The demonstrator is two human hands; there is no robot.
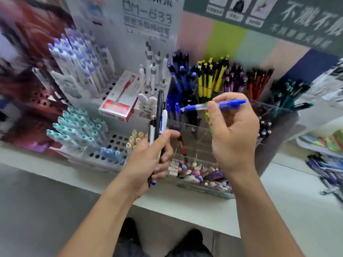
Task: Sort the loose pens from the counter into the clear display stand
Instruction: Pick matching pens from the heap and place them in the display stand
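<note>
Head view, frame smeared by motion blur. Right hand (233, 134) raised over the clear stand (191, 138); its grip pinches a blue pen (213, 105) between thumb and forefinger, pen lying near level, tip pointing left, above the stand's blue-pen compartment. Left hand (148, 160) grips a bundle of pens (157, 125), upright: black and white barrels, one with blue trim, the tops rising well above the fist, the bottoms poking out below it. Stand sits on the bench (289, 204), divided into compartments: blue, yellow, pink-purple and red pens across the back, small pastel items in the front tray. More loose pens (326, 173) lie on the bench at far right. Left of the stand, white perforated racks (115, 143) hold teal-capped and blue-capped pens. A red-and-white box (119, 98) leans on the rack behind.
</note>
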